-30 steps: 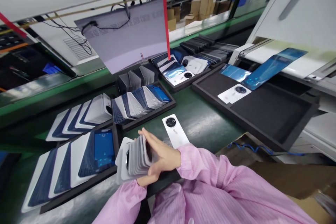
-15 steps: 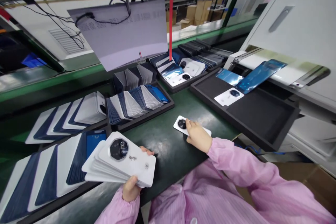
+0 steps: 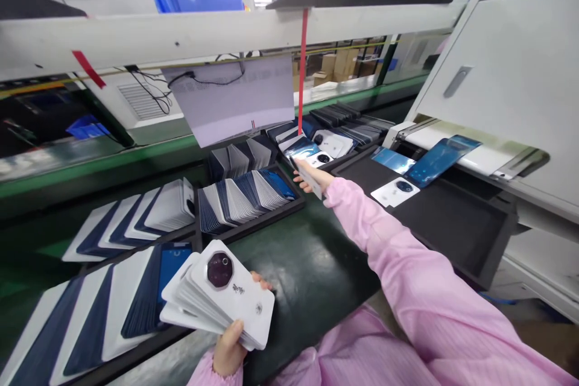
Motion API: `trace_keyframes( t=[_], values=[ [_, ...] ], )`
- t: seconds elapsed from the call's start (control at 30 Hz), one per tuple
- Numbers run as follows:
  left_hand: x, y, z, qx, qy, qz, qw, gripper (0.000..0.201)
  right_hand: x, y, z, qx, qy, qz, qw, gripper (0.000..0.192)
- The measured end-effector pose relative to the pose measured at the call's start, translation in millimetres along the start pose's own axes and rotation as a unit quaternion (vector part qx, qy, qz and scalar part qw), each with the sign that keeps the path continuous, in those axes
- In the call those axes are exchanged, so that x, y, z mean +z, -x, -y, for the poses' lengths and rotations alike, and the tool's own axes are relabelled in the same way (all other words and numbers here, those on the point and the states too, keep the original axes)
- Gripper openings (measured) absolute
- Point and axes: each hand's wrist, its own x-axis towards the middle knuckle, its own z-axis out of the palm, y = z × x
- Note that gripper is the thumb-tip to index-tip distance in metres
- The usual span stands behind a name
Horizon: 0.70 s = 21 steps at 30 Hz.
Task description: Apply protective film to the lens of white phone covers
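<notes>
My left hand (image 3: 231,347) grips a fanned stack of white phone back covers (image 3: 219,295), the top one showing a dark octagonal camera ring. My right hand (image 3: 312,178) is stretched far forward on a pink sleeve and holds a single white back cover (image 3: 308,176) on edge. That cover hovers just in front of a black tray (image 3: 312,148) with white and blue-filmed covers lying in it.
Black trays of upright covers (image 3: 246,196) stand in the middle, more overlapped rows (image 3: 131,220) lie at the left. A large black tray (image 3: 452,217) on the right holds one white cover (image 3: 395,191) and blue films (image 3: 434,154) beside a white machine (image 3: 506,84). A red strap (image 3: 301,66) hangs above.
My right hand picked the single white cover off the green belt and carried it forward toward the far tray. The left hand kept the stack; the view tilted upward.
</notes>
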Motion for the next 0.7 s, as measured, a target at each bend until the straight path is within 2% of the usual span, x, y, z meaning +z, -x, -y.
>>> trace_keyframes(
  t=[0.1, 0.23, 0.43, 0.5, 0.57, 0.63, 0.7],
  values=[
    [-0.9, -3.5, -0.2, 0.026, -0.006, -0.018, 0.999, 0.072, 26.4, -28.7, 14.5, 0.002, 0.045, 0.03, 0.999, 0.04],
    [-1.2, -6.8, -3.6, 0.038, -0.017, -0.018, 0.999, 0.075, 49.1, -45.4, 24.1, -0.014, 0.143, 0.027, 0.989, 0.032],
    [30.8, 6.9, -19.6, 0.11, -0.049, 0.118, 0.986, 0.072, 62.5, -51.8, 34.0, -0.058, 0.252, 0.005, 0.966, 0.034],
    [40.3, 11.5, -26.7, 0.136, -0.087, 0.123, 0.979, 0.068, 62.2, -51.0, 36.3, -0.076, 0.265, 0.003, 0.961, 0.033],
    [47.0, 14.3, -33.9, 0.168, -0.142, 0.101, 0.97, 0.061, 60.1, -44.6, 37.7, -0.101, 0.27, 0.003, 0.958, 0.035],
    [53.4, 15.3, -40.7, 0.194, -0.186, 0.087, 0.959, 0.056, 59.8, -28.8, 36.5, -0.143, 0.266, 0.006, 0.953, 0.044],
    [61.9, 14.2, -45.8, 0.212, -0.184, 0.081, 0.956, 0.058, 65.0, -2.4, 29.3, -0.209, 0.244, 0.022, 0.947, 0.064]
  ],
)
